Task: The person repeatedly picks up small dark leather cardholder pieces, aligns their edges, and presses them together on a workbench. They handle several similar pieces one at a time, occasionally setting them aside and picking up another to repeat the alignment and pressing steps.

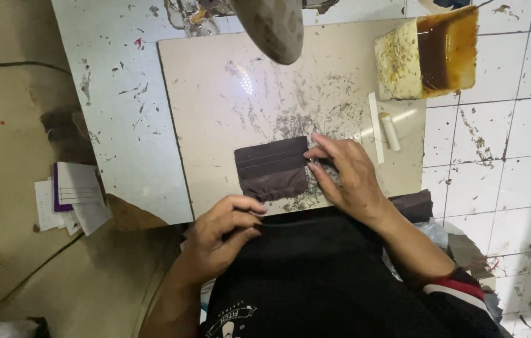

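Down to my left, on the floor beside the table, lies a small loose stack of white paper cards (73, 199); the top one is ruled with faint lines and has a purple edge showing along its left side. At the far right corner of my work board stands an open rectangular container (428, 53), pale yellow and crusted, holding dark brown liquid.

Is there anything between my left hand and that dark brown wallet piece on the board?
Nothing visible. The left hand sits at the near edge of the board, just short of the dark brown wallet piece, with only bare board between. The right hand already touches its right edge.
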